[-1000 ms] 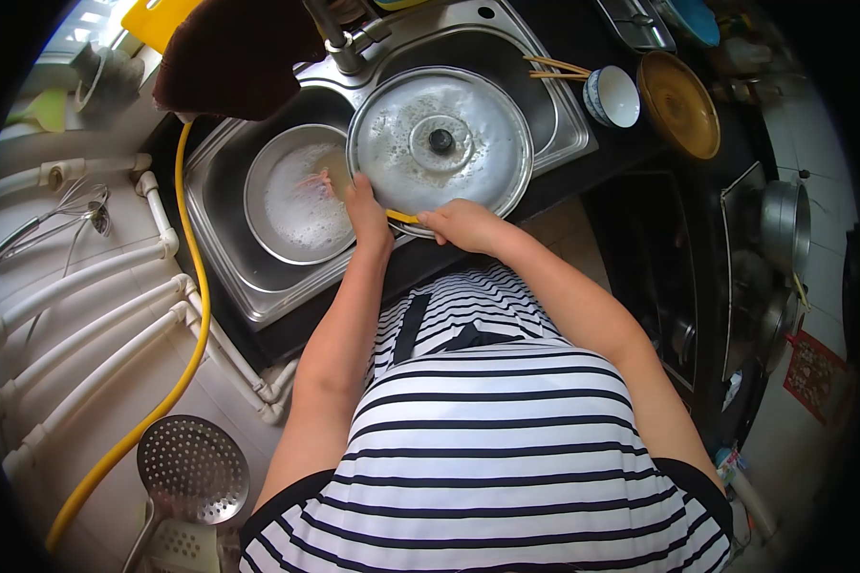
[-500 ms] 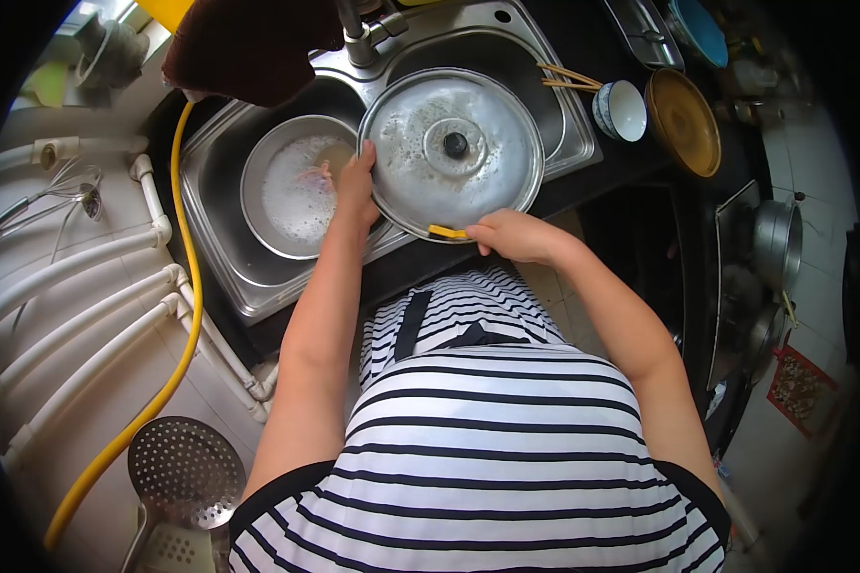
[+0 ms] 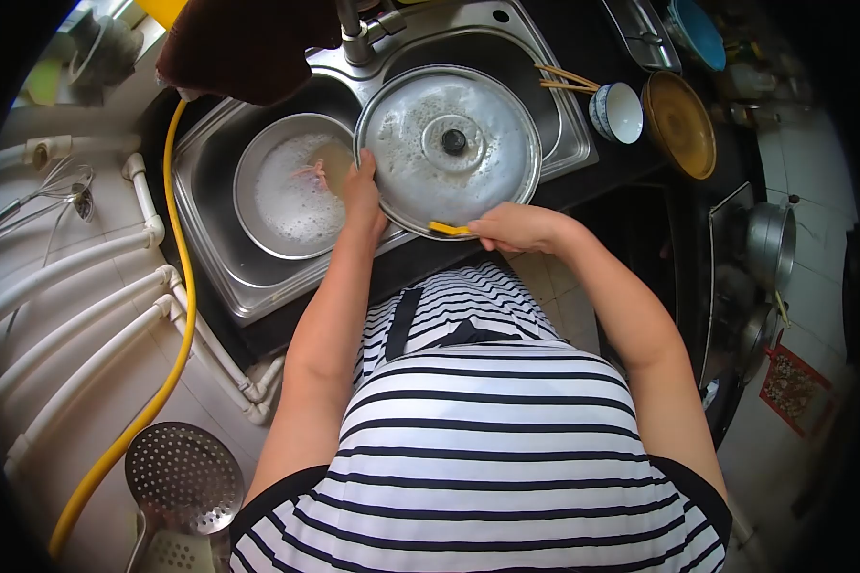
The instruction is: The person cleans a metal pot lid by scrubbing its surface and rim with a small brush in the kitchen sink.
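A round metal pot lid (image 3: 406, 177) with a black knob and soapy drops is tilted over the sink. My left hand (image 3: 361, 196) grips the lid's left rim, the thumb on top and the other fingers hidden beneath. Pinched in my right hand (image 3: 516, 227) is a small yellow brush (image 3: 447, 228), its head against the lid's near rim. Left of the lid, a metal basin (image 3: 242, 196) of sudsy water sits in the left sink bowl, with a pinkish cloth-like thing (image 3: 311, 173) in the foam.
The faucet (image 3: 356, 43) stands behind the lid, with a dark brown cloth (image 3: 244, 48) hanging at its left. A white bowl (image 3: 623, 113), chopsticks (image 3: 569, 78) and a brown dish (image 3: 678, 124) lie at the right. A yellow hose (image 3: 183, 277) runs down the left side.
The yellow brush has turned slightly at the lid's near rim, and its dark underside no longer shows. My right hand has tilted a little with it; the left keeps its grip.
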`<state>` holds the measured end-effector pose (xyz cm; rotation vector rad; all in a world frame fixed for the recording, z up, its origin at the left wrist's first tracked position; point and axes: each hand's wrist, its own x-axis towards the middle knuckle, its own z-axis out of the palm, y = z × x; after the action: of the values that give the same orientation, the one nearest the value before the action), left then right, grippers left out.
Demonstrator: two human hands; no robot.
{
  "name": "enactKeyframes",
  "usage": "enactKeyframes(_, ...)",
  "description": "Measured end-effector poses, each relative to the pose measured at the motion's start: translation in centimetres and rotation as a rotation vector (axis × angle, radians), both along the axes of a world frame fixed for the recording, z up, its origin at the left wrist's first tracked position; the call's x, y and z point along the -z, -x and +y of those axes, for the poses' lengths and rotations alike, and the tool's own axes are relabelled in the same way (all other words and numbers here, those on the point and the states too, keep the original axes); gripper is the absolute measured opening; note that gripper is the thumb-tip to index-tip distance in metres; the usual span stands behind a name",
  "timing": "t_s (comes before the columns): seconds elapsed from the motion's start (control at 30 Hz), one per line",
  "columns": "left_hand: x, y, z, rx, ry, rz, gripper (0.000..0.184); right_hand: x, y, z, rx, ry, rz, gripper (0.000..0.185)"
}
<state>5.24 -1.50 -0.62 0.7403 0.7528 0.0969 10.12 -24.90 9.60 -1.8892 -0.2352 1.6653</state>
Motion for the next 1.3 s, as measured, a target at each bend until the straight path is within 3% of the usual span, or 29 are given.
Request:
enactKeyframes(0.07,0.7,0.1,0.2,0.008,-0.010,0.001,0.038,-0.3,-0.4,-1.2,0.033,0.098,0.075,0.048)
enactKeyframes(0.2,0.0,-0.1,0.0,0.016,-0.076,0.018,0.037,0.6,1.1,3.3,-0.012,0.004,-0.033,0.049)
enactKeyframes(0.27,0.6,0.0,0.3,0.037,-0.098,0.016,0.037,1.4,2.3,6.3,0.169,-0.109,-0.129,0.043)
enactKeyframes(0.4,-0.1,0.1,0.5,0.067,-0.007,0.025,0.037,1.2,3.2,6.9,0.324,-0.058,-0.091,0.038)
enactKeyframes(0.47,-0.4,0.1,0.5,0.069,0.006,0.011,0.037,1.5,3.8,6.0,0.457,-0.204,-0.287,0.028)
enactKeyframes(0.6,-0.1,0.2,0.4,0.042,0.015,-0.024,0.035,1.4,3.7,4.9,0.246,-0.253,-0.403,0.026)
enactKeyframes(0.67,0.1,0.2,0.5,0.040,0.015,-0.038,0.035,3.0,4.7,4.5,0.215,-0.452,-0.674,0.030)
enactKeyframes(0.87,0.5,0.3,0.4,0.041,-0.045,-0.028,0.038,0.8,5.0,5.3,0.139,-0.288,-0.626,0.031)
enactKeyframes(1.2,0.4,0.1,0.4,0.058,0.027,-0.017,0.038,-0.2,4.5,2.8,-0.014,-0.293,-0.702,0.030)
enactKeyframes(1.27,0.6,0.1,0.4,0.051,0.003,-0.016,0.039,-1.7,4.6,2.3,-0.076,-0.116,-0.576,0.029)
enactKeyframes(1.3,0.7,0.0,0.5,0.048,-0.025,-0.015,0.040,-1.3,4.8,2.2,-0.067,-0.153,-0.590,0.029)
